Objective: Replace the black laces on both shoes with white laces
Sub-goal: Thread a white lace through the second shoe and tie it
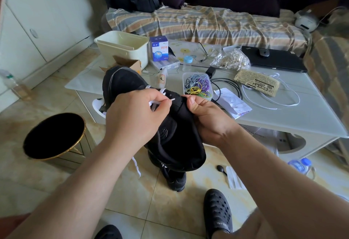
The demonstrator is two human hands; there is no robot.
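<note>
Your feet in black clogs (217,212) sit nearest, with the second black shoe (174,179) on the floor just beyond them. Above that shoe you hold the first black shoe (170,131): your left hand (136,114) pinches the white lace (160,100) at its eyelets, and your right hand (206,118) grips its side. Beyond it, the glass table (283,118) carries a tub of coloured bands (197,86).

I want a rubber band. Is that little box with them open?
Open. The clear box has no lid on, and the colourful bands show.
</note>
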